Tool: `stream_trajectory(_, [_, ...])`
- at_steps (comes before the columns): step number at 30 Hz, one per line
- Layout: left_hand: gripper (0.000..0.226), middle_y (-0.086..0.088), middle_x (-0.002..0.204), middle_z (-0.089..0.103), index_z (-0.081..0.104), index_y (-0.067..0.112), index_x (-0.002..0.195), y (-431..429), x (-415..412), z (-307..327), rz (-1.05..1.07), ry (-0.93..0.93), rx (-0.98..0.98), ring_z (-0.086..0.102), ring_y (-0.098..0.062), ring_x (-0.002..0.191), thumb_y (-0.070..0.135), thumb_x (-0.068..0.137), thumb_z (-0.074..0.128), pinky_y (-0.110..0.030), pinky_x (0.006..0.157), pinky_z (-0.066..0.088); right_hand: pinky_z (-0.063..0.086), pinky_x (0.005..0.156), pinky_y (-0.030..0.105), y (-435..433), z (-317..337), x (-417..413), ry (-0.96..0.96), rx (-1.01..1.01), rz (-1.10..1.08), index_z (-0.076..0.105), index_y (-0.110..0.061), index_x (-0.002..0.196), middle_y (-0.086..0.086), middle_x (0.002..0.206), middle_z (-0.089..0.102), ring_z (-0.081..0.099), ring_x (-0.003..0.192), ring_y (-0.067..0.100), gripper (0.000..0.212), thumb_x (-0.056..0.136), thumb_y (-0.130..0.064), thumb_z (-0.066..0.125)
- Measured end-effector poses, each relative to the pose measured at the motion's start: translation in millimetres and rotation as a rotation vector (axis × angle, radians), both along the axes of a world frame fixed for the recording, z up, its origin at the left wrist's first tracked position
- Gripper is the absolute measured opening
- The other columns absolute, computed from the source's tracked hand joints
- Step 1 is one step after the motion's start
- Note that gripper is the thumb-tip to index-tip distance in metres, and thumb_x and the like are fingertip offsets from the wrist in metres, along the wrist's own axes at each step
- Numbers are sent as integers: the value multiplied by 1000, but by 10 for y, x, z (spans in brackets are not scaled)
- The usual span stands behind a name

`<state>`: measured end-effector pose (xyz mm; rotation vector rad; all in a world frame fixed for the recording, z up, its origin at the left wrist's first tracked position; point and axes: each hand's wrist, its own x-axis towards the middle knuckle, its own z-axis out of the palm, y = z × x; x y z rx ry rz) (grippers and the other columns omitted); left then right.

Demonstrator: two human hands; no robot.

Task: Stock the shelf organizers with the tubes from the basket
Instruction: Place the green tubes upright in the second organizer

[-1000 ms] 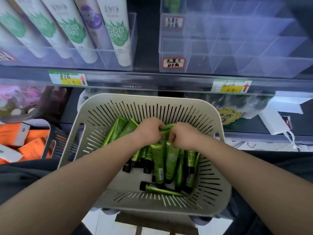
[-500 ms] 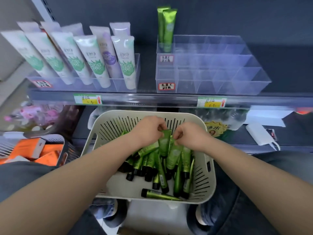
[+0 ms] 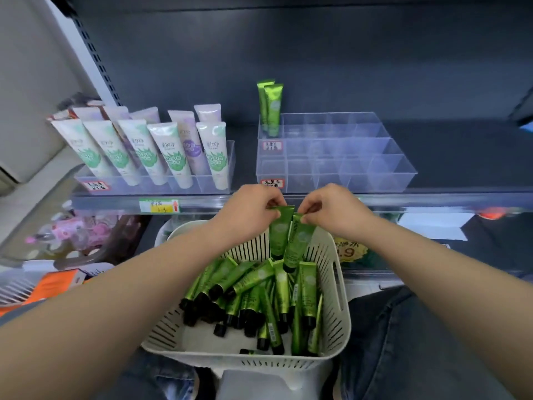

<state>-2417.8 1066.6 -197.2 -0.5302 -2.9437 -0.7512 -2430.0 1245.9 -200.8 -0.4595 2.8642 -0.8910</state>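
A white slotted basket (image 3: 341, 287) on my lap holds several green tubes with black caps (image 3: 253, 295). My left hand (image 3: 248, 210) pinches the crimped top of one green tube (image 3: 279, 235), which hangs cap down above the basket's far rim. My right hand (image 3: 334, 210) pinches a second green tube (image 3: 298, 245) beside it. A clear divided shelf organizer (image 3: 346, 160) stands on the shelf just beyond my hands. Two green tubes (image 3: 270, 106) stand upright in its back left compartment.
A second clear organizer (image 3: 202, 183) at the left holds several white tubes with green or purple prints (image 3: 161, 151). Price tags line the shelf's front edge (image 3: 160, 204). Orange boxes (image 3: 54, 284) lie at lower left. Below the shelf lie packaged goods.
Both hands have risen out of the basket, each lifting a green tube toward the shelf edge. The view has tilted up, showing more of the shelf.
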Motion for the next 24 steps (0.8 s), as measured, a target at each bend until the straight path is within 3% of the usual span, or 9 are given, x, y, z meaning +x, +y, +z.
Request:
stream_trajectory(6, [11,10,81,58,69,20,92,10,-97,399,21,68,9,55,-11,79,14,83,66,-22,74,41,36,55,12,74,336,-92,75,-45,-14,69,-26,75,-13,71,64,55,66,-3,11,79,-16,72])
stream_trajectory(11, [16,19,72,53,60,29,81,15,-239,708,43,111,36,52,-5,72,13,83,65,-20,70,37,42,60,13,131,608,-207,123,-137,-33,67,-26,71,-10,71,65,59,67,3,17,79,-12,72])
stream_trajectory(14, [17,14,77,55,60,28,82,0,-331,834,70,138,73,53,-7,75,12,84,64,-20,70,36,47,66,19,179,761,-301,169,-160,-63,67,-25,70,-9,71,66,61,71,8,17,79,-13,72])
stream_trajectory(19, [10,9,85,58,66,21,90,15,-530,992,107,241,85,52,-10,79,13,85,63,-18,67,32,40,56,3,249,997,-468,260,-196,-94,69,-23,75,-13,66,62,55,62,-2,12,79,-13,71])
stream_trajectory(24, [12,8,90,53,66,18,95,87,-806,1079,129,350,72,49,-12,82,13,84,63,-22,76,38,37,55,2,272,1141,-654,315,-201,-129,68,-24,73,-16,66,60,54,64,0,13,80,-13,70])
